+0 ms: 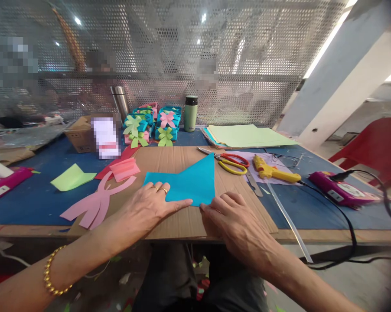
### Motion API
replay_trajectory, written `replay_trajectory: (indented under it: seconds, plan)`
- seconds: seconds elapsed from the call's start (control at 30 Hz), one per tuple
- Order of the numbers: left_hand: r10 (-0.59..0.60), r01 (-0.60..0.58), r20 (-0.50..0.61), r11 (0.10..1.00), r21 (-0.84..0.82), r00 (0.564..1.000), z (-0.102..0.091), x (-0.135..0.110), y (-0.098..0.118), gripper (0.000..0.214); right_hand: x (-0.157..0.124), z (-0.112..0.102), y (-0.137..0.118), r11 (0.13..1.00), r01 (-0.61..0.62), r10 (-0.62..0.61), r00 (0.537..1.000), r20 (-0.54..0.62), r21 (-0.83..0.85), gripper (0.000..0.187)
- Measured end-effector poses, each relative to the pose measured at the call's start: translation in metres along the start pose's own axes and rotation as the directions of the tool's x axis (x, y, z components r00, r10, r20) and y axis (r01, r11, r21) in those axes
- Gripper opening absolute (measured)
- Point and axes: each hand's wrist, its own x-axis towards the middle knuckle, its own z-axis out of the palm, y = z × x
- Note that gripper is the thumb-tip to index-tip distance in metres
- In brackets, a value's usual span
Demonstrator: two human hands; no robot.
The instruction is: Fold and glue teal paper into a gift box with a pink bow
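A folded sheet of blue paper (195, 182) lies on a brown cardboard sheet (169, 158), its upper right corner rising to a point. My left hand (154, 201) rests on the paper's left part, with its thumb stretched along the front edge. At the front right corner, my right hand (226, 212) has curled fingers, thumb and forefinger closed on the paper's edge. Behind that hand lie scissors (234, 164) with red and yellow handles, a grey blade (254, 184) and a yellow glue gun (275, 171) with a clear glue stick (289, 221).
Pink paper strips (96, 201), a folded light green paper (72, 177) and a phone (106, 136) are on the left. Small paper boxes with bows (166, 125), a green tumbler (190, 115) and paper sheets (247, 135) stand behind. Cords run from a magenta power strip (341, 188).
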Motion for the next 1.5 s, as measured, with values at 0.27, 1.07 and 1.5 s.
replay_trajectory:
  seconds: [0.27, 1.07, 1.5]
  plan:
    - [-0.078, 0.082, 0.027, 0.965, -0.249, 0.997, -0.004, -0.022, -0.023, 0.081, 0.016, 0.002, -0.006, 0.976, 0.086, -0.086, 0.996, 0.009, -0.198, 0.032]
    - [-0.215, 0.210, 0.035, 0.888, -0.410, 0.976, -0.002, -0.049, 0.007, 0.058, 0.019, 0.007, 0.001, 0.965, 0.168, -0.196, 0.972, -0.129, -0.201, 0.021]
    - [-0.399, 0.385, -0.027, 0.899, -0.212, 0.917, 0.009, -0.059, 0.011, 0.056, 0.017, 0.010, 0.000, 0.965, 0.167, -0.200, 0.967, -0.155, -0.204, 0.023]
